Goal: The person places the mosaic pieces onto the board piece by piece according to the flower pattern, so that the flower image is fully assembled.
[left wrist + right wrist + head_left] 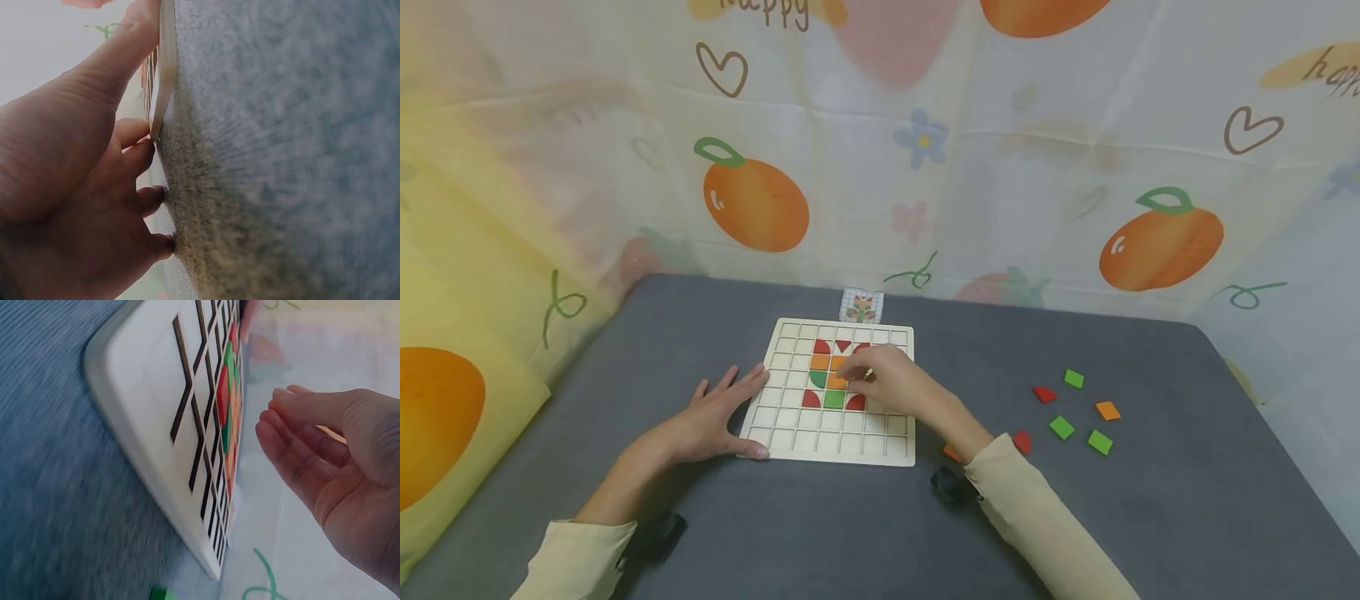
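Note:
A white grid board (797,437) lies on the table with red, orange and green tiles set near its middle. Two orange squares and a green square (834,399) show among red rounded pieces. My left hand (711,421) rests at the board's left side, fingers spread along that edge and thumb at the near corner. In the left wrist view its thumb (119,56) touches the board's rim. Over the tiles is my right hand (887,379), its fingers loosely bent with fingertips close to the thumb. The right wrist view shows no tile at those fingertips.
Loose tiles lie right of the board: green squares (1062,427), an orange square (1107,410) and red pieces (1044,394). An orange tile (952,452) sits beside the right forearm. Behind the board is a small pattern card (861,306), before a printed curtain (1000,192).

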`<state>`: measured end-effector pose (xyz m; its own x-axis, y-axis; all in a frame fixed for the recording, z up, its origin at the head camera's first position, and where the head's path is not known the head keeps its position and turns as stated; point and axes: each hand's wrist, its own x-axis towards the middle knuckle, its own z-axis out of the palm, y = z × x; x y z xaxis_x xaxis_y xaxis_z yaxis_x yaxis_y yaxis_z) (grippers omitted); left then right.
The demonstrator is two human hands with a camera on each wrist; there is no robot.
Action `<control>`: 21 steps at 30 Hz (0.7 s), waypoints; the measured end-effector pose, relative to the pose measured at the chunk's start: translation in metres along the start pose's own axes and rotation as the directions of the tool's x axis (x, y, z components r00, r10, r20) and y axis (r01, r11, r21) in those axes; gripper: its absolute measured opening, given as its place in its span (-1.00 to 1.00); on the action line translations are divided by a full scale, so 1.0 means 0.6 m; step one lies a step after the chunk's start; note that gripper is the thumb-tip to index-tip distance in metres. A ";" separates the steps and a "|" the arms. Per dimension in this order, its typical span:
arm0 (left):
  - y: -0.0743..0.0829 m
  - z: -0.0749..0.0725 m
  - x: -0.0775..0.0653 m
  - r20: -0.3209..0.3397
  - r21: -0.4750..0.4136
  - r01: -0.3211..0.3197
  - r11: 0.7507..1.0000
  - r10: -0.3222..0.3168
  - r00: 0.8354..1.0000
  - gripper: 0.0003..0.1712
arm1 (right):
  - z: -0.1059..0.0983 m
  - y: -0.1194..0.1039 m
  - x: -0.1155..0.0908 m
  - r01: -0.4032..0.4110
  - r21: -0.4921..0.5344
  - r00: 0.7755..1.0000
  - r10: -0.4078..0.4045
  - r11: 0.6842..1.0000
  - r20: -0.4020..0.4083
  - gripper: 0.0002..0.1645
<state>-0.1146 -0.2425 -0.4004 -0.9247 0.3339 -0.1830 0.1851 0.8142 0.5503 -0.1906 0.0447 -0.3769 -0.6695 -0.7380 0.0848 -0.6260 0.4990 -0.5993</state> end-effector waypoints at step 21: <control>0.003 -0.003 0.000 0.008 0.002 0.013 1.000 -0.013 1.000 0.38 | -0.069 0.094 -0.106 -0.139 -0.043 0.988 0.135 0.989 -0.080 -0.71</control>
<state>-0.1149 -0.2417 -0.3979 -0.9244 0.3269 -0.1967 0.1737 0.8197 0.5459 -0.1999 0.1386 -0.3831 -0.7775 -0.6254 0.0662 -0.5438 0.6157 -0.5703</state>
